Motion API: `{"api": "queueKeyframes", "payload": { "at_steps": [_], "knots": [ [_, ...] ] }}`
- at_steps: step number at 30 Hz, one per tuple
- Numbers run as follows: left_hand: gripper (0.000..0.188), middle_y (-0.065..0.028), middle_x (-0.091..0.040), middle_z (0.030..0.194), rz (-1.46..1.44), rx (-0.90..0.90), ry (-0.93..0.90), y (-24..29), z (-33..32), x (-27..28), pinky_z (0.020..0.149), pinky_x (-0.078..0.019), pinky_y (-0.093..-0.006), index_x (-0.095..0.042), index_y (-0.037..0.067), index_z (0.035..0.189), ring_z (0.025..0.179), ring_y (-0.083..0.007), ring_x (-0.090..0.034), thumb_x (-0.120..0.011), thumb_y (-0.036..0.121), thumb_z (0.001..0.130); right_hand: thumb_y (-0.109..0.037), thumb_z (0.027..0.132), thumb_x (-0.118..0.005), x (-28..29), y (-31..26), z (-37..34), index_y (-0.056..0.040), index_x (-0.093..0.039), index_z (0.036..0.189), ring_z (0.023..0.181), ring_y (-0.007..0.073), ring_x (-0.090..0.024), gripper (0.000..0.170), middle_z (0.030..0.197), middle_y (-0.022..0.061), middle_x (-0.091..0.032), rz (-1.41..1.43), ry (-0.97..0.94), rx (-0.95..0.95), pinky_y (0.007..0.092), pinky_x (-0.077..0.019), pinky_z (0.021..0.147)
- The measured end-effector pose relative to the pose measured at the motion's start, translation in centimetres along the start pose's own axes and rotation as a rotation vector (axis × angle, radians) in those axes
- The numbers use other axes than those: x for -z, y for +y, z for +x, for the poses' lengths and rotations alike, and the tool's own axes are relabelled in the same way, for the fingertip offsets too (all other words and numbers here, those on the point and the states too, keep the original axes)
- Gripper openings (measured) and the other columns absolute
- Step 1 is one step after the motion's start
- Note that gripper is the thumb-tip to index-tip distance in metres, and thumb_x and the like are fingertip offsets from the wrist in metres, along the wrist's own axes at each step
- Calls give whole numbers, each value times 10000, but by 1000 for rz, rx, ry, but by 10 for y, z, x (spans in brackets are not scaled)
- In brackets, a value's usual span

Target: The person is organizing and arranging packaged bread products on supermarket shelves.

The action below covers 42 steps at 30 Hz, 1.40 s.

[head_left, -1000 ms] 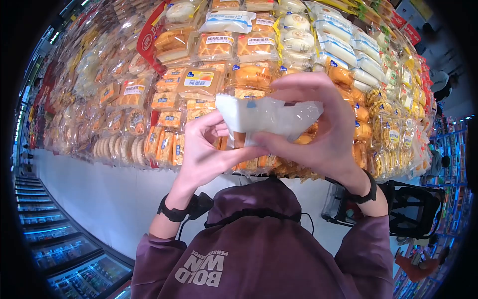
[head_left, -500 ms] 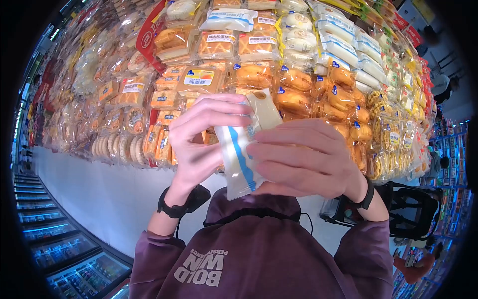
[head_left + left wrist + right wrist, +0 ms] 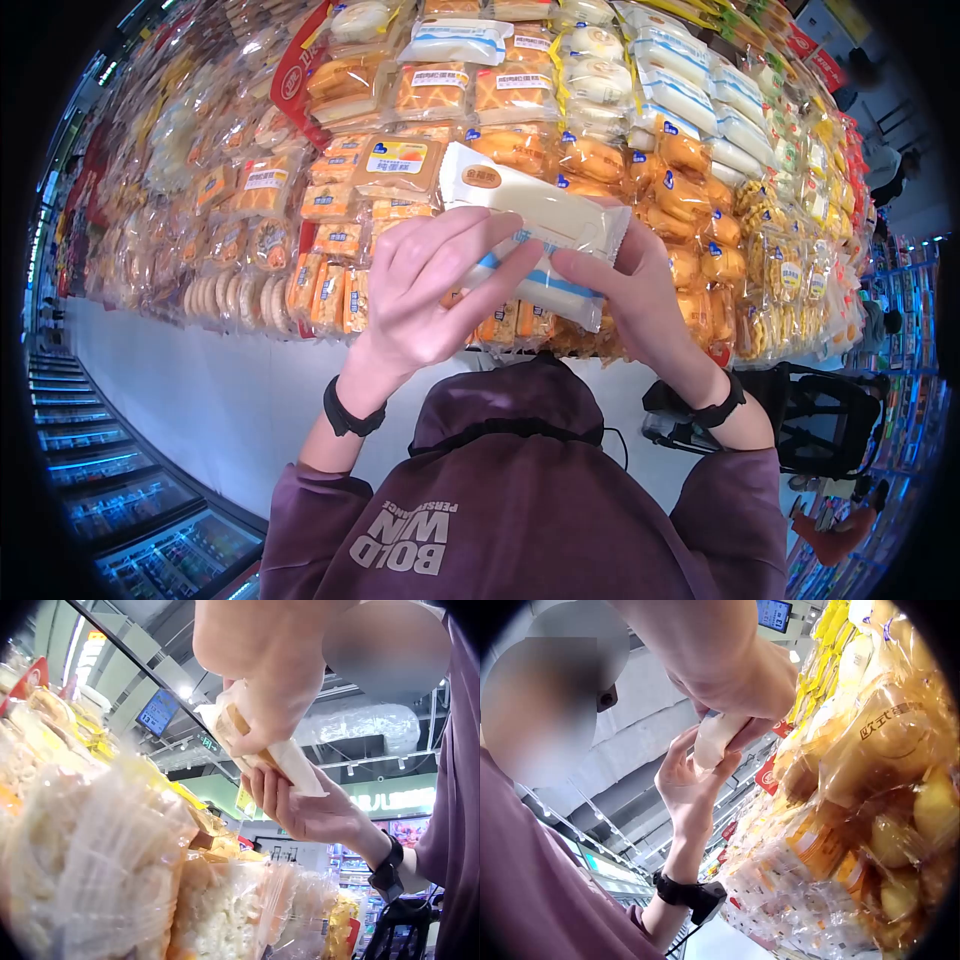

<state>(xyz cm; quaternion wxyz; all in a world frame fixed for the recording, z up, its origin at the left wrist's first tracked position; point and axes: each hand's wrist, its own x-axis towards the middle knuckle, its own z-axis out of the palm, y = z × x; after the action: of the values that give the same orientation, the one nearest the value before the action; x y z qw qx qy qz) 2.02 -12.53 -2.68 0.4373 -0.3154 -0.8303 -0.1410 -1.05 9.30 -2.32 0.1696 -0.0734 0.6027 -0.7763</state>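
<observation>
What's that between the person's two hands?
A blue-striped white packet, held by both the left hand and the right hand; the head view shows it.

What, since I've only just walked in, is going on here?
A person in a purple printed top is handling a white, oblong plastic packet with a blue stripe. The left hand has its fingers over the front, while the right hand grips one end. The packet is held up over golden-brown buns in clear wrappers and many other packaged baked goods.
</observation>
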Motion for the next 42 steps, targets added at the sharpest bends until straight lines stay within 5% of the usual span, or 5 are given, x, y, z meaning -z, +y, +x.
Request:
{"api": "queueKeyframes", "payload": {
  "at_steps": [2,10,18,25,42],
  "knots": [
    [476,-83,-672,1204,-72,11,-59,-7,2,0,859,-509,-351,-776,107,1065,1115,-257,-629,-673,15,610,-101,837,-827,4,-4,-1,3,-529,1299,1078,146,-654,560,1198,103,-668,-26,61,5,299,-545,914],
    [484,-133,-600,1361,-1669,1320,-135,-22,24,-6,964,-520,-332,-539,-15,1331,1211,-202,-613,-622,-65,858,-98,843,-822,34,-15,-6,-1,-533,1289,1048,122,-662,540,1151,76,-688,-116,36,-18,298,-549,907],
    [381,-67,-735,1094,-1405,1140,-457,11,55,-49,860,-564,-261,-619,-8,1210,968,-89,-691,-775,48,867,-182,817,-861,73,-24,-17,-16,-502,1307,1097,159,-646,631,1211,108,-646,-235,14,40,330,-541,933],
    [418,-86,-728,1111,-1381,1229,-539,41,82,-80,859,-576,-272,-605,-3,1217,966,-114,-702,-806,65,857,-333,775,-857,147,-76,-35,-25,-490,1343,1229,347,-546,743,1293,169,-560,-1303,-202,597,452,-428,1065],
    [788,-93,-554,1292,-1339,1133,-592,85,197,-170,911,-555,-314,-398,39,1410,1042,-138,-646,-857,-9,771,-211,720,-809,270,-156,22,-4,-480,1253,1053,381,-615,659,1055,196,-624,-1368,-402,602,456,-474,934]
  ]
}}
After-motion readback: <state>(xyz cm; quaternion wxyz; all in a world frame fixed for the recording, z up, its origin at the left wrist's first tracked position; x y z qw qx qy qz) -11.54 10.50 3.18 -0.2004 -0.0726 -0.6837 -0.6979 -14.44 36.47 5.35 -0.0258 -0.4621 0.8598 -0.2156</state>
